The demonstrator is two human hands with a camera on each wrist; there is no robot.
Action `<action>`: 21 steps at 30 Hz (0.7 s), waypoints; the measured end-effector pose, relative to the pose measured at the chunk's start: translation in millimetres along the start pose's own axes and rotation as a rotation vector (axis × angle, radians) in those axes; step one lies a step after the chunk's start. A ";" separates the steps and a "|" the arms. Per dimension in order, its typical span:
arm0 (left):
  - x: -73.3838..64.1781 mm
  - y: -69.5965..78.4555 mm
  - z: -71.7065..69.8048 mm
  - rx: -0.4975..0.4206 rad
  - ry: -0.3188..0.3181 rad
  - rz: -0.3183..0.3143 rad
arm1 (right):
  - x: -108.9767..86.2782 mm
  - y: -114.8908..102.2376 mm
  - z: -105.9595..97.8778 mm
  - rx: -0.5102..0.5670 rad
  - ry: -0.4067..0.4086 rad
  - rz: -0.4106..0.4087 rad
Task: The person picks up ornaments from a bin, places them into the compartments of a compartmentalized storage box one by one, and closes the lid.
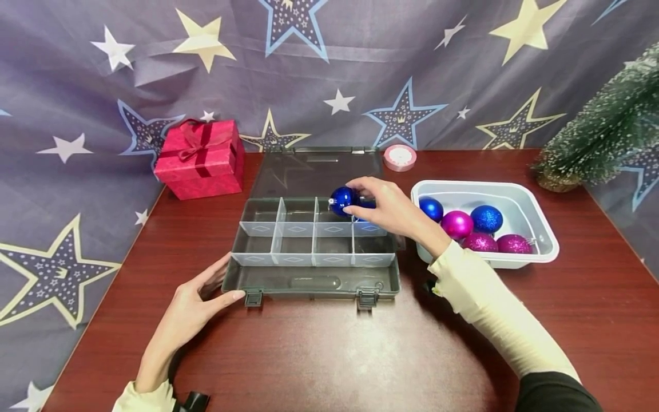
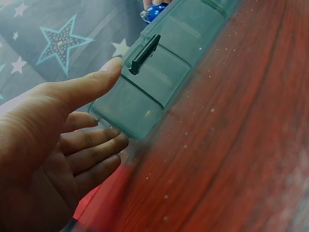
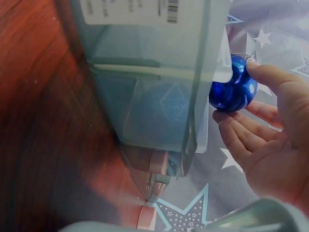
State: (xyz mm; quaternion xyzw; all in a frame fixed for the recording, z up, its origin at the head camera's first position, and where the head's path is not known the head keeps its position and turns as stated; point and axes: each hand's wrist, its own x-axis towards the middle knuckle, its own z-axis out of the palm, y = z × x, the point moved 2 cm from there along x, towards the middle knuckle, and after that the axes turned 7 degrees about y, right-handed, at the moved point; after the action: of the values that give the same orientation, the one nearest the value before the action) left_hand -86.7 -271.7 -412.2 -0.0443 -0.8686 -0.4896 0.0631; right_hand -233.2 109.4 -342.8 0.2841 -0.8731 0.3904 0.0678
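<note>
My right hand (image 1: 393, 209) pinches a shiny blue Christmas ball (image 1: 342, 201) between thumb and fingers, above the back row of a grey, see-through divided box (image 1: 314, 290). In the right wrist view the blue ball (image 3: 234, 84) is at the box's upper rim, the fingers along its far side. Something blue (image 1: 368, 213) shows in the back right compartment, partly covered by my hand. At the box's front left corner, my left hand (image 1: 193, 303) touches it with extended fingers, the thumb by the front edge. The box's lid (image 1: 314, 171) lies open toward the back.
A white tub (image 1: 546, 246) with several blue and magenta balls stands right of the box. Behind are a roll of pink ribbon (image 1: 400, 157) and a red gift box (image 1: 201, 163). A small frosted tree (image 1: 592, 126) stands at back right, before a starry curtain (image 1: 340, 68).
</note>
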 end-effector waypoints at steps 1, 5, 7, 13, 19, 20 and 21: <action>0.0 0.0 0.2 -0.001 0.000 0.002 | 0.0 0.2 0.3 0.004 0.001 -0.003; -0.3 0.4 0.5 -0.002 0.001 0.005 | 0.0 0.5 0.6 0.012 -0.001 -0.010; -0.5 0.4 0.5 0.000 0.003 0.006 | -0.3 1.1 0.5 0.014 -0.004 -0.005; -1.3 -2.3 0.6 0.010 0.000 0.005 | -6.7 2.8 -5.3 0.024 -0.003 0.014; -0.2 -3.4 0.3 0.020 -0.002 0.003 | -19.7 4.7 -23.6 0.007 0.019 0.028; 0.0 -3.1 0.2 0.024 -0.003 0.003 | -22.6 5.7 -27.6 0.006 0.023 0.035; 0.2 -3.0 0.1 0.027 -0.003 0.001 | -25.7 7.2 -31.8 0.005 0.030 0.039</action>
State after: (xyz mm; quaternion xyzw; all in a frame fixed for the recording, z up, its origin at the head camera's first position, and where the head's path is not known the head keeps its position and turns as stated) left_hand -87.4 -273.2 -414.8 -0.0447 -0.8751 -0.4777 0.0625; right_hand -219.2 147.5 -334.4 0.2612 -0.8763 0.3982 0.0725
